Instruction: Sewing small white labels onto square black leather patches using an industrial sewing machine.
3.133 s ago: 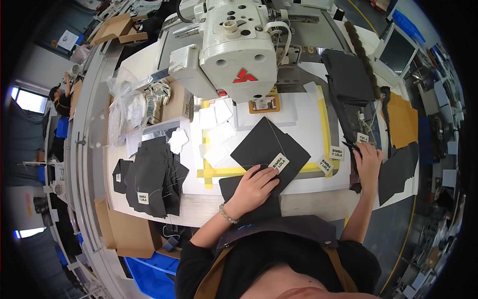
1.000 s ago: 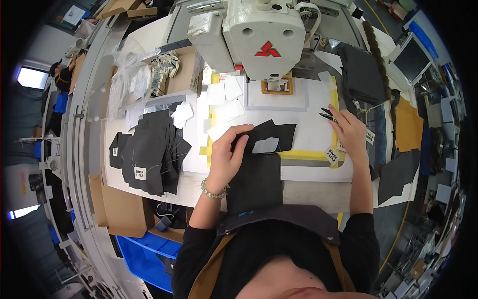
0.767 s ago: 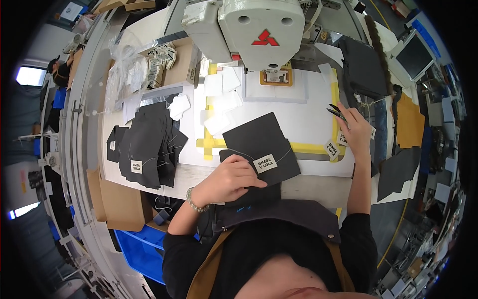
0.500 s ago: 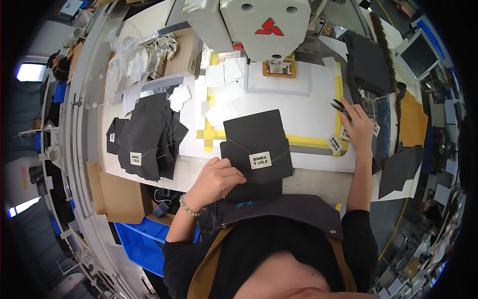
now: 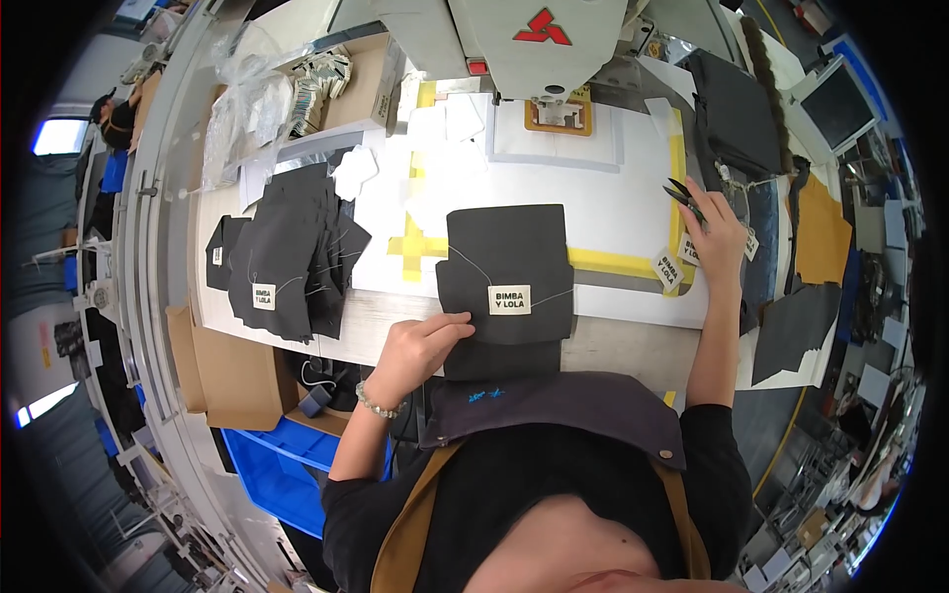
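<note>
In front of me a black fabric piece (image 5: 509, 242) lies at the table's front edge, with a sewn-on cream label (image 5: 509, 300) and loose threads trailing to both sides. My left hand (image 5: 415, 354) pinches the piece's lower left edge between thumb and fingers. At the right of the table, my right hand (image 5: 719, 237) holds small black thread snips (image 5: 684, 196), blades pointing up and left. Beside that hand lie a few loose cream labels (image 5: 669, 267). To the left is a messy pile of black fabric pieces (image 5: 282, 247), one with a label and threads showing.
The white sewing machine head (image 5: 534, 49) stands at the back over an orange-framed clamp (image 5: 559, 118). A cardboard box (image 5: 371, 94) of labels and a clear plastic bag (image 5: 247, 119) sit at back left. Folded black fabric (image 5: 733, 114) lies back right; a blue crate (image 5: 272, 479) is below left.
The black piece has turned slightly and now lies straighter before me, my left hand still at its edge. My right hand keeps the snips in nearly the same place.
</note>
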Demonstrator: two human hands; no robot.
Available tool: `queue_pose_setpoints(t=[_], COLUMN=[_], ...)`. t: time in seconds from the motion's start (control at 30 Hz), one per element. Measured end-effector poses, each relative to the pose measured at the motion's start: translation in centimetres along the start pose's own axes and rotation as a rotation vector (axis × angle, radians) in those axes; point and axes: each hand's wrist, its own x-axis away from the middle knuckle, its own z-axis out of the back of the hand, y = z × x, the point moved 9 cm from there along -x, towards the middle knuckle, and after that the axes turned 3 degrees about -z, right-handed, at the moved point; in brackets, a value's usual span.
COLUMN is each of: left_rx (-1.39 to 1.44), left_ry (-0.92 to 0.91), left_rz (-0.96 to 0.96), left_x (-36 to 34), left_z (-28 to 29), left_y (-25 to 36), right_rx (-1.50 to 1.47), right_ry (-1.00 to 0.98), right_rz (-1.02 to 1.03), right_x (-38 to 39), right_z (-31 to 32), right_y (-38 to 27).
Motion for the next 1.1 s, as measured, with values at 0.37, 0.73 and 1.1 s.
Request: queue_pose_setpoints(t=[0.37, 0.73, 1.1], left_rx=[0.01, -0.311, -0.391], left_ry=[0.148, 1.006, 0.796], left_rz=[-0.097, 0.504, 0.844], left_x=[-2.0, 7.0, 17.0], left_z=[2.0, 21.5, 23.1], left_y=[2.6, -5.3, -16.9], right_rx=[-0.058, -0.127, -0.121], right_ry=[0.028, 0.006, -0.032], right_rz=[-0.033, -0.1, -0.144], right_x=[0.2, 0.7, 0.6], right_z=[-0.5, -0.7, -1.1], right_y=[0.5, 2.0, 2.1])
